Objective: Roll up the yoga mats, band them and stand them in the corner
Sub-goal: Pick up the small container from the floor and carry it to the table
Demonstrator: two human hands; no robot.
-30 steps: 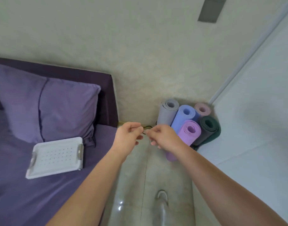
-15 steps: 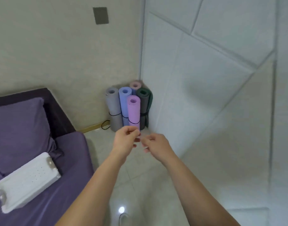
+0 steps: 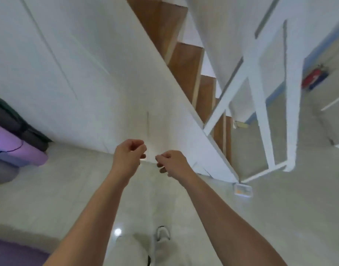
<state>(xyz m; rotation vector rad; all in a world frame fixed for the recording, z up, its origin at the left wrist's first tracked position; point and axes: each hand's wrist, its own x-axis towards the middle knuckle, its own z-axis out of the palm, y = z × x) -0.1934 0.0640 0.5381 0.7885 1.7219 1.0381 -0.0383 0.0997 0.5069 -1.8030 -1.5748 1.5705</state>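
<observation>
From the head view I see both hands held out in front of me over the pale tiled floor [image 3: 280, 217], near each other but not touching. My left hand [image 3: 129, 153] has its fingers curled in toward the thumb; my right hand [image 3: 171, 163] is curled the same way. The picture is too blurred for me to tell whether either one pinches anything. At the far left edge stand the rolled yoga mats [image 3: 17, 148]: a purple one in front with a thin dark band round it, darker ones behind, against the white panelled wall [image 3: 68, 73]. Ahead and to the right rise wooden stairs [image 3: 186, 60] with a white railing [image 3: 260, 112]. Below, I see a light trouser leg and a shoe [image 3: 162, 234].
</observation>
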